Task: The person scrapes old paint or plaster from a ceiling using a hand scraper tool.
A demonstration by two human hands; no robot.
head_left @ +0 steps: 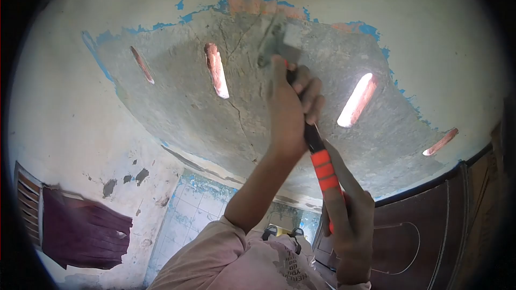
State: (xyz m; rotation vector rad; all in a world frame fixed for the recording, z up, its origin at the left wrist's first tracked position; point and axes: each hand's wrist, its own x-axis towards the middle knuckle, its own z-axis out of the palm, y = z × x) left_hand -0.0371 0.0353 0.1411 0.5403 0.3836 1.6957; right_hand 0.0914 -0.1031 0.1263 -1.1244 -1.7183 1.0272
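Observation:
A long-handled tool (324, 171) with a black and orange-red banded grip slants up toward a stripped grey surface (177, 75). Its broad grey head (285, 43) is blurred and overlaps that surface, just below a ragged edge of blue and cream paint. High on the handle, close under the head, my left hand (295, 88) has its fingers wrapped round it, thumb along the near side. My right hand (349, 217) is closed round the lower, orange-red part of the grip. The bottom end of the handle is partly hidden by that hand.
Slots with reddish inner sides, such as one bright slot (357, 100), pierce the grey surface. Thin cracks run through it. A purple curtain (86, 228) hangs at the lower left, a dark brown door (414, 225) stands at the lower right. Pale tiles (188, 209) show beyond my sleeve.

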